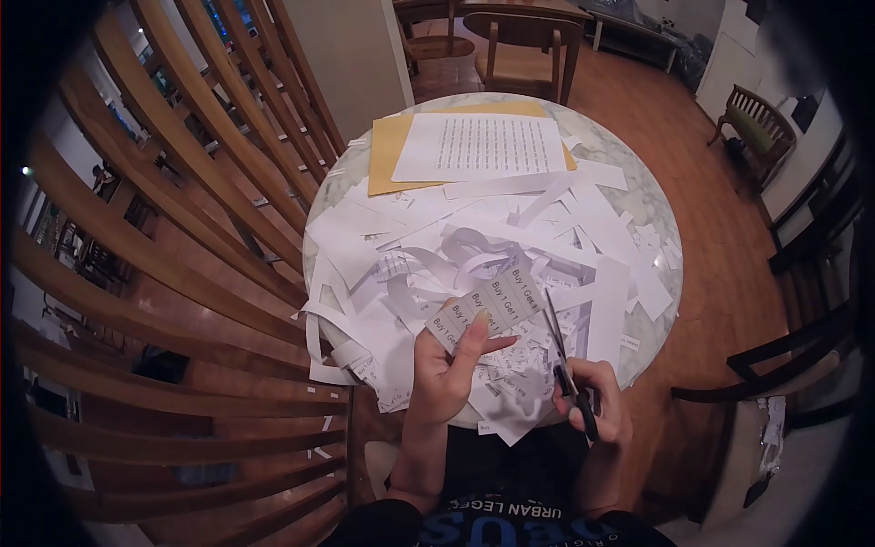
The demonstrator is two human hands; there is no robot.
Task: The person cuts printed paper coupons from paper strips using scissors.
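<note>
My left hand (448,372) grips a printed paper strip (497,305) with rows reading "Buy 1 Get 1", thumb on top and fingers beneath. In my right hand (602,401) is a pair of scissors (563,360) with dark handles. Its blades point up and away from me, beside the right end of the printed strip; whether they touch the paper I cannot tell. Below both hands lies a heap of small cut paper slips (506,378), some with printed words. Curled white paper strips (465,251) are piled just beyond the left hand.
A round marble table (661,210) carries the paper. At its far side a printed sheet (492,146) rests on a yellow envelope (383,155). Wooden slats (228,219) stand close on the left. A wooden chair (519,59) is behind the table, a bench (755,132) farther right.
</note>
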